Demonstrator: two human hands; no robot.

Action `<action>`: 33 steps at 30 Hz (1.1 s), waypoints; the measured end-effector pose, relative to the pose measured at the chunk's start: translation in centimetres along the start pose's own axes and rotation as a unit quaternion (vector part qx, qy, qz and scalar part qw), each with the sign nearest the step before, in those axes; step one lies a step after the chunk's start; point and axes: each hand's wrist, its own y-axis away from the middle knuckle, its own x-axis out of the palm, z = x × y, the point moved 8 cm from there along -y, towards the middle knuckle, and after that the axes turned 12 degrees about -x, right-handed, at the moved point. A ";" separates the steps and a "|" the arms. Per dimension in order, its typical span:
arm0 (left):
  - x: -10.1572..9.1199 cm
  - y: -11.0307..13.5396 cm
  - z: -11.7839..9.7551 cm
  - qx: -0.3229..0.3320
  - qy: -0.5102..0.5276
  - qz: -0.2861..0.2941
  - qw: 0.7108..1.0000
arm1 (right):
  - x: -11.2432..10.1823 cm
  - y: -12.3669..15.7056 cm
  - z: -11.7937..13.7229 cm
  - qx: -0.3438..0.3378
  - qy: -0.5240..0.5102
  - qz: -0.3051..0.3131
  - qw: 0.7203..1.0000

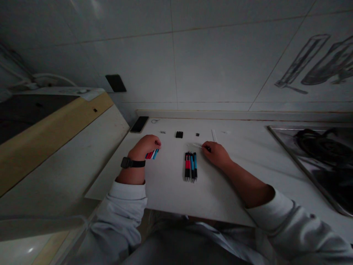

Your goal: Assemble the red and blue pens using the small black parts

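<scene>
My left hand point(149, 143), with a dark watch on its wrist, is closed in a pinch just above a row of short red, white and blue pen barrels point(152, 154). What its fingertips hold, if anything, is hidden. My right hand point(216, 152) pinches a thin clear tube point(196, 145) that points left over the counter. A small black part shows by its fingers. Between both hands, several click pens point(191, 166) with red or blue bodies and black grips lie side by side, tips toward me.
Behind the hands lie small springs point(163, 132), black grips point(179, 134), a little black part point(198, 134), thin clear tubes point(214, 135) and a phone point(139, 124). A gas stove point(306, 158) stands at right, a white cabinet-like box point(91, 140) at left. The tiled wall point(209, 66) closes the back.
</scene>
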 end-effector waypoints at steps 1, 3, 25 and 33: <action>0.1 0.0 0.1 -0.001 0.001 0.003 1.000 | 0.0 0.0 0.0 -0.001 0.000 0.001 1.000; 0.1 -0.1 0.2 -0.003 0.005 0.005 1.000 | 0.0 0.0 0.0 0.001 -0.001 -0.001 1.000; 1.7 5.5 -14.4 0.192 0.176 -0.128 0.957 | 0.6 -0.2 -0.4 0.107 -0.496 -0.158 0.847; 3.8 6.8 -17.5 0.202 0.216 -0.132 0.946 | 2.3 -0.1 0.9 0.112 -0.643 -0.143 0.744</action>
